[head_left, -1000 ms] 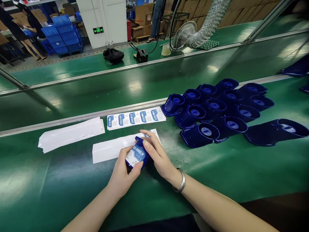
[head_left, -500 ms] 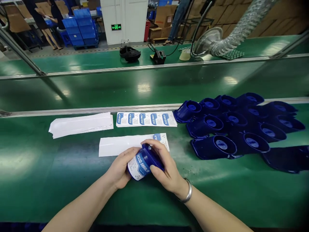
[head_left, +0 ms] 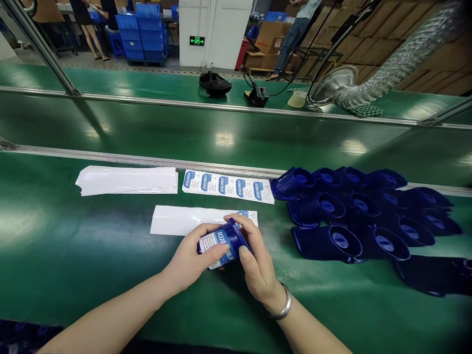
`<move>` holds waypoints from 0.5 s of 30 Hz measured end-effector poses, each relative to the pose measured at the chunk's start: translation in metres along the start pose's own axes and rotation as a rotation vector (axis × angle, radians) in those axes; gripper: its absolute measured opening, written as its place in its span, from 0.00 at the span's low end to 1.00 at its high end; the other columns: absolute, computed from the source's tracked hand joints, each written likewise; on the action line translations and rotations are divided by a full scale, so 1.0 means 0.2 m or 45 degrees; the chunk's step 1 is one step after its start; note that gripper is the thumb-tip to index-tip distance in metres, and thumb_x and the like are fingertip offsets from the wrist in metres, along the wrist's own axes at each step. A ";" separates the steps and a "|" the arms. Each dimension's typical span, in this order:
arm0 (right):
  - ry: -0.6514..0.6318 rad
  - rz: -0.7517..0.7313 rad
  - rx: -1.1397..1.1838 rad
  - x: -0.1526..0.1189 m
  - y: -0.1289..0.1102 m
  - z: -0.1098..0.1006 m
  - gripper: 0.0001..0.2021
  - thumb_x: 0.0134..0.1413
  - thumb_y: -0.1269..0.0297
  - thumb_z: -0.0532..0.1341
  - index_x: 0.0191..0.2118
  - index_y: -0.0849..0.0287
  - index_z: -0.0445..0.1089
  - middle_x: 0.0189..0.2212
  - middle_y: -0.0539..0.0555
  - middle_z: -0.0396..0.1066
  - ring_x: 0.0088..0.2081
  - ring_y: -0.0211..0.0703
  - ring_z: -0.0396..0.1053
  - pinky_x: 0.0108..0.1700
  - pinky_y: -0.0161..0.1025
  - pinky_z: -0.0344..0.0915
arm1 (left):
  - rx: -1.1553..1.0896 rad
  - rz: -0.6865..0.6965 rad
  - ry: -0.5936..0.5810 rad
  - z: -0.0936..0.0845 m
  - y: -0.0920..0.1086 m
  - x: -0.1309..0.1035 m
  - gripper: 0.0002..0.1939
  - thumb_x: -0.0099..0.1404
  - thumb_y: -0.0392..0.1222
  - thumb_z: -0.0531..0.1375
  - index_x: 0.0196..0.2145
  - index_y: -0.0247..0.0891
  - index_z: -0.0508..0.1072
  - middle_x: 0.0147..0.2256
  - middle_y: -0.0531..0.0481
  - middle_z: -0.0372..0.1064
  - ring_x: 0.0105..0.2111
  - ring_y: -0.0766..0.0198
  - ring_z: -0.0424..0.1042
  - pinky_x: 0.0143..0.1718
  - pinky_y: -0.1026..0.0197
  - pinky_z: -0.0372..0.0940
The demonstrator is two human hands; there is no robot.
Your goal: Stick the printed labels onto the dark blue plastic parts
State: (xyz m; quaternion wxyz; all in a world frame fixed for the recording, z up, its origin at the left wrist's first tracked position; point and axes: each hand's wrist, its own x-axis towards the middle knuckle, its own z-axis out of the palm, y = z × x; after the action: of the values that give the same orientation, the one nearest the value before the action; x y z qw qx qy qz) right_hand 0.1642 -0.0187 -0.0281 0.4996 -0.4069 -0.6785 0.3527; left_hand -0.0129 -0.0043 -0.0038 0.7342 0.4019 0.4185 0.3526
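Note:
A dark blue plastic part (head_left: 238, 239) with a white and blue label is held between both hands above the green table. My left hand (head_left: 190, 258) wraps its left side, the thumb lying across the label. My right hand (head_left: 260, 265) grips the flanged right end, fingers over the top and thumb at the near side. Just behind the hands lies a backing strip (head_left: 180, 220), mostly bare, with a label at its right end. A sheet of printed labels (head_left: 228, 187) and a stack of white strips (head_left: 129, 180) are farther back.
Several dark blue parts (head_left: 341, 241) stand in rows on the right. A metal rail (head_left: 147, 160) runs behind the papers. On the far bench are a black object (head_left: 215, 84), a small black stand (head_left: 258, 96) and a silver duct (head_left: 398, 61). People and blue crates (head_left: 151, 37) are beyond.
My left thumb has come over onto the label, and the blue part has turned slightly, its label now facing more upward. The camera view has tilted and shifted.

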 end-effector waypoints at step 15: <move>-0.049 -0.239 -0.094 0.01 -0.01 0.02 0.23 0.73 0.50 0.52 0.67 0.50 0.57 0.58 0.60 0.60 0.59 0.63 0.59 0.61 0.64 0.56 | -0.462 -0.245 0.047 -0.04 0.03 0.05 0.16 0.59 0.50 0.71 0.36 0.36 0.77 0.34 0.49 0.73 0.34 0.63 0.72 0.37 0.62 0.65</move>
State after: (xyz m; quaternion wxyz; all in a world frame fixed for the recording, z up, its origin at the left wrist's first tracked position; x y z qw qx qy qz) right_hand 0.1587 -0.0177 -0.0260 0.5018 -0.3530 -0.7358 0.2869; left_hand -0.0169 0.0084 -0.0042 0.8169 0.2146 0.3981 0.3579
